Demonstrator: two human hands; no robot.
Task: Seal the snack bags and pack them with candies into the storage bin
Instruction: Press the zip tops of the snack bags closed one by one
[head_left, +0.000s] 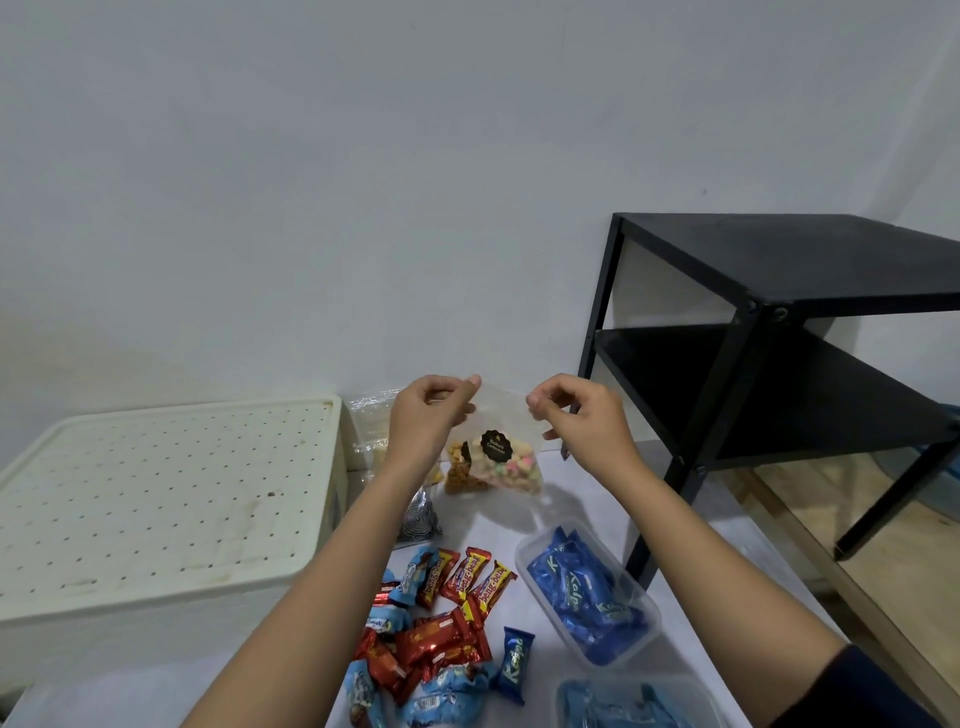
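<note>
A person's two bare hands hold a clear snack bag (506, 457) up above a white table (483, 525), in front of a plain pale wall. The left hand (431, 413) pinches the bag's top left corner between thumb and curled fingers. The right hand (576, 415) pinches the top right corner the same way. The top edge is stretched between them. The bag hangs down, filled at the bottom with small pastel puffed pieces, and carries a round black label (493, 446).

Just behind it on the table sits another clear bag of orange-brown snacks (460, 480), with more clear bags (369, 423) further back by the wall. A silver packet with a spiral pattern (418, 519) lies near the left forearm.

To the left stands a cream storage bin (156, 499) with its perforated lid on. Nearer the person lies a heap of candies (441, 623) in red Beng-Beng and blue wrappers. A clear tub of blue Kalpa wafers (587, 597) sits to the right, one loose Kalpa bar (515, 657) beside it. A black metal shelf (779, 338) stands at the right.
</note>
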